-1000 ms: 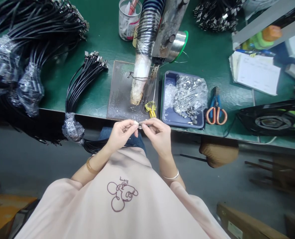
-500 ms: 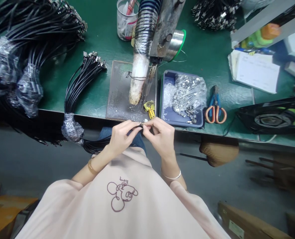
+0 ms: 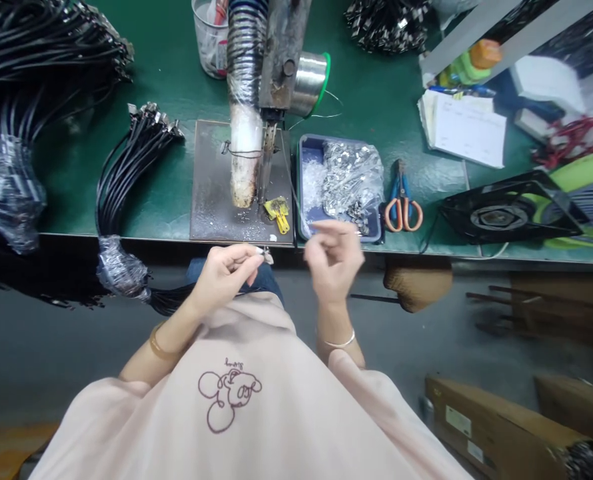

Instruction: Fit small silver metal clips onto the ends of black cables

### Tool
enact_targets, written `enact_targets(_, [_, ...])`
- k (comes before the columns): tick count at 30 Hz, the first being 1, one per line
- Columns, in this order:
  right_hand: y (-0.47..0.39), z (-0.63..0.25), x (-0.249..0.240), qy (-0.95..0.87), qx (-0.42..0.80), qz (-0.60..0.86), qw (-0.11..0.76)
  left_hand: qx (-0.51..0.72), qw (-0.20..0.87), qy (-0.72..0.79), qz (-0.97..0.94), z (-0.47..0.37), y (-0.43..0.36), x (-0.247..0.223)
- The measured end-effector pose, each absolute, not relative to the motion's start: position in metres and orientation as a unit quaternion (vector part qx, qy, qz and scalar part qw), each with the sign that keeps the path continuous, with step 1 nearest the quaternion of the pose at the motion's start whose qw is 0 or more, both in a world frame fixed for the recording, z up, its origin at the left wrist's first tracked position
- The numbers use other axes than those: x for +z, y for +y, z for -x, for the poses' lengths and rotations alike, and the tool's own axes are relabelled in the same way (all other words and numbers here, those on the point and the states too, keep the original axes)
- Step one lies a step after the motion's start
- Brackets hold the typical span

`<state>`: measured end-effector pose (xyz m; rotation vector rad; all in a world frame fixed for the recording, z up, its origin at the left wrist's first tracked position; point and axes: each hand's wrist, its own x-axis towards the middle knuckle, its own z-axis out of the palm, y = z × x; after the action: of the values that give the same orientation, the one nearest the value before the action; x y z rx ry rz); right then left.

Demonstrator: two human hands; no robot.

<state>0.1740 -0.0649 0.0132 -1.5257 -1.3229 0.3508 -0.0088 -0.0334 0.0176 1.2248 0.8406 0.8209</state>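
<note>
My left hand [image 3: 229,270] pinches the end of a black cable, with a small metal piece [image 3: 268,256] at its tip, just off the table edge. My right hand [image 3: 334,260] is apart from it, over the front edge of a blue tray [image 3: 304,223], blurred; whether its curled fingers hold anything cannot be made out. In the tray lie a plastic bag of small metal parts [image 3: 351,175] and clear bits. A yellow clip [image 3: 278,213] rests on the dark plate [image 3: 209,200], below the soldering fixture [image 3: 279,73] and the white-tipped hose [image 3: 246,133].
Bundled black cables [image 3: 121,173] lie at the left. Behind the fixture stand a solder spool [image 3: 309,83] and a cup [image 3: 211,50]. Right of the tray are cutters [image 3: 402,207], papers [image 3: 469,130] and a black fan [image 3: 506,213].
My right hand has let go at the cable end and moved right to the tray's front edge. My left hand keeps its pinch. The view has shifted to the right.
</note>
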Motion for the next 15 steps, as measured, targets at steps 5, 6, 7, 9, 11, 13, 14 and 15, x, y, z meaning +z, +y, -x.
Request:
enact_targets(5, [-0.058, -0.243, 0.024, -0.538, 0.086, 0.717, 0.434, 0.279, 0.772, 0.285, -0.495, 0.011, -0.027, 0.017])
enact_targets(6, [-0.055, -0.255, 0.024, -0.557, 0.084, 0.726, 0.394, 0.287, 0.787, 0.286, -0.466, 0.009, -0.025, 0.013])
enact_targets(7, [-0.052, -0.266, 0.022, -0.576, 0.082, 0.731, 0.357, 0.299, 0.796, 0.293, -0.437, 0.007, -0.023, 0.009])
enact_targets(9, [-0.047, -0.281, 0.018, -0.612, 0.077, 0.730, 0.293, 0.323, 0.803, 0.315, -0.390, 0.003, -0.019, 0.000])
enact_targets(11, [-0.040, -0.289, 0.012, -0.643, 0.078, 0.720, 0.251, 0.337, 0.800, 0.334, -0.367, -0.001, -0.017, -0.005])
enact_targets(13, [-0.034, -0.292, 0.008, -0.664, 0.080, 0.708, 0.227, 0.347, 0.792, 0.348, -0.362, -0.003, -0.016, -0.006])
enact_targets(14, [-0.032, -0.292, 0.006, -0.671, 0.077, 0.705, 0.218, 0.351, 0.787, 0.357, -0.361, -0.004, -0.017, -0.007])
enact_targets(15, [-0.030, -0.292, 0.005, -0.675, 0.069, 0.704, 0.209, 0.356, 0.780, 0.367, -0.361, -0.004, -0.017, -0.007])
